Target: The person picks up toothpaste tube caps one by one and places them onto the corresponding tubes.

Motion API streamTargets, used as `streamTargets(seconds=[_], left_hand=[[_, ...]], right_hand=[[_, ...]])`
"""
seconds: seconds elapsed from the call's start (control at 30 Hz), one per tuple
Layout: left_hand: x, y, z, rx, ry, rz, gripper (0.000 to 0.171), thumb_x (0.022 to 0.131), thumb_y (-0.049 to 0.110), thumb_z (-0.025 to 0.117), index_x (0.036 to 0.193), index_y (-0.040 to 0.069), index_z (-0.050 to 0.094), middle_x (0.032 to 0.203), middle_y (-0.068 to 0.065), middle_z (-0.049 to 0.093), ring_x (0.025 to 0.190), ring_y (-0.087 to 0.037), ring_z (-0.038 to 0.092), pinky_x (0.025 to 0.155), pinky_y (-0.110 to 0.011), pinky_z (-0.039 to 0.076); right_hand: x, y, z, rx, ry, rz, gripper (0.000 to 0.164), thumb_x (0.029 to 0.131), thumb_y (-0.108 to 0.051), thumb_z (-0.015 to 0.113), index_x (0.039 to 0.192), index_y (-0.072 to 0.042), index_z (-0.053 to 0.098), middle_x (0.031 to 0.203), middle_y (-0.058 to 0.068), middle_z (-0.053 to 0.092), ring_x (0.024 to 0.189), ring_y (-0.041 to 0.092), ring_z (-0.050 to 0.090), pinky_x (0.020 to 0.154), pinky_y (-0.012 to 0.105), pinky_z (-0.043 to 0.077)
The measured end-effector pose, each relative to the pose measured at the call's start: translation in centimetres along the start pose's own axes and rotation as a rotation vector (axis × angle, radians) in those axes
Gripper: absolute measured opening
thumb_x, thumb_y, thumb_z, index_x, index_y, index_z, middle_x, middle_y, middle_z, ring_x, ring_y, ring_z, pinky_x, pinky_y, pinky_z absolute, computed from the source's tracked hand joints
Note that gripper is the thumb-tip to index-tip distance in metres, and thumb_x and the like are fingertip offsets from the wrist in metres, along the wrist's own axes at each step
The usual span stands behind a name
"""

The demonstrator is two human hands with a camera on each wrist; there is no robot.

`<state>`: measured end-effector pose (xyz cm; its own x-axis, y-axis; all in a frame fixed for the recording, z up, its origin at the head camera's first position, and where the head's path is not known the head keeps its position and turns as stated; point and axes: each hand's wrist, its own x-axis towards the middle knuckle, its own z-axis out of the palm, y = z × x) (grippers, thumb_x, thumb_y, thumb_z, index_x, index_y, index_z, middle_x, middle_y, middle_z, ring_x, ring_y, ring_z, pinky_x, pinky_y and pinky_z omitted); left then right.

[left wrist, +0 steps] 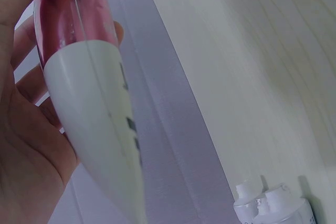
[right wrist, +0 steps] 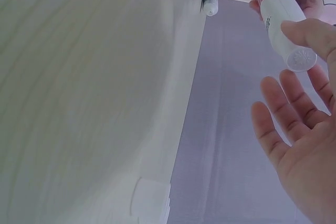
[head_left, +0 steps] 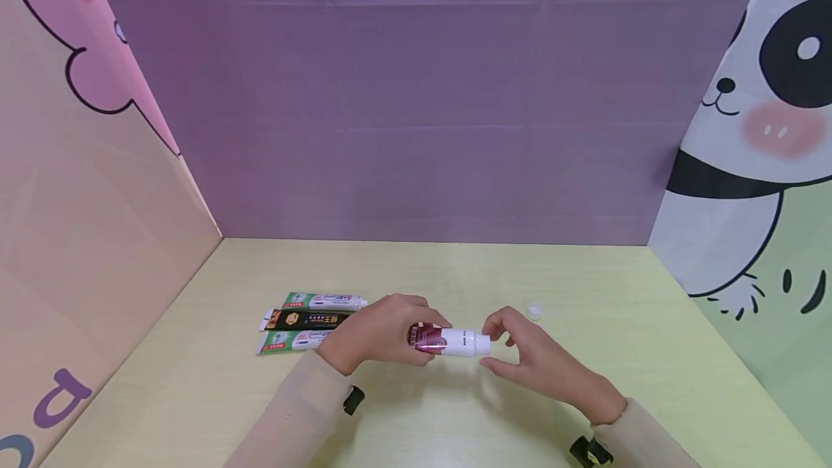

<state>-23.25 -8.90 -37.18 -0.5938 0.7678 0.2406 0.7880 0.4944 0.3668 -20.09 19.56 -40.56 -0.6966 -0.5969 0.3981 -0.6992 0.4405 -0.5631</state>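
- One tube [head_left: 460, 343], maroon and white, held crosswise above the table [head_left: 520, 273], between the two hands; cap end points to the person's right.
- Weight: probably light, an easy one-hand hold; how full, can't tell.
- Stiffness: body likely soft, gives under a squeeze; cap [head_left: 483, 344] likely hard plastic, the firmer part.
- Surface: maroon part shiny in the left wrist view, so maybe a bit slippery; unlikely to break, but a hard pinch could dent it.
- Best hold: the body, wrapped lightly with no hard squeeze; cap by its sides, thumb against fingers.
- Left hand [head_left: 383, 331]: clamped round the maroon part, thumb on one side, fingers on the other; tail end hidden by it.
- Right hand [head_left: 546, 367]: thumb and fingers apart, either side of the cap; contact can't be told, thumb overlaps the tube in the right wrist view.
- Looks: glossy maroon printed body, smooth white front section with dark print, small white cap with a raised radial pattern on its end face. Label too small to read.
- Tube sits roughly level in the head view.
- Nearby, left side: far green-and-white tube [head_left: 334, 302], black tube [head_left: 308, 319], near green-and-white tube [head_left: 302, 340], lying side by side.
- Small round pale item [head_left: 534, 310] just beyond the right hand; can't tell what.
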Motion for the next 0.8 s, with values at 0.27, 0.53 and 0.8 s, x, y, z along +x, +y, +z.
streamTargets(seconds=[0.27,0.53,0.8], left_hand=[[0.08,0.06,0.08,-0.01,-0.004,-0.006,0.036,0.079,0.024,0.084,0.113,0.019,0.076,0.093,0.011,0.065,0.077,-0.004,0.055,0.068,-0.018,0.049],[0.09,0.04,0.11,0.001,-0.001,0.005,0.036,0.079,0.025,0.084,0.113,0.019,0.075,0.093,0.011,0.065,0.076,-0.004,0.055,0.067,-0.018,0.049],[0.09,0.07,0.15,0.0,-0.001,0.011,0.036,0.079,0.024,0.083,0.114,0.019,0.075,0.093,0.012,0.064,0.077,-0.004,0.055,0.068,-0.018,0.048]], right_hand=[[0.04,-0.15,-0.06,-0.028,-0.003,0.01,0.035,0.085,-0.008,0.079,0.109,-0.014,0.054,0.104,-0.009,0.057,0.093,0.021,0.06,0.078,0.036,0.053],[-0.18,-0.27,-0.23,0.001,-0.016,0.07,0.028,0.09,-0.018,0.076,0.109,-0.018,0.056,0.098,-0.011,0.058,0.089,0.022,0.06,0.076,0.035,0.051],[-0.22,-0.13,-0.37,-0.003,-0.056,0.113,0.018,0.098,-0.03,0.066,0.109,-0.019,0.057,0.092,-0.014,0.06,0.079,0.011,0.055,0.063,0.027,0.045]])
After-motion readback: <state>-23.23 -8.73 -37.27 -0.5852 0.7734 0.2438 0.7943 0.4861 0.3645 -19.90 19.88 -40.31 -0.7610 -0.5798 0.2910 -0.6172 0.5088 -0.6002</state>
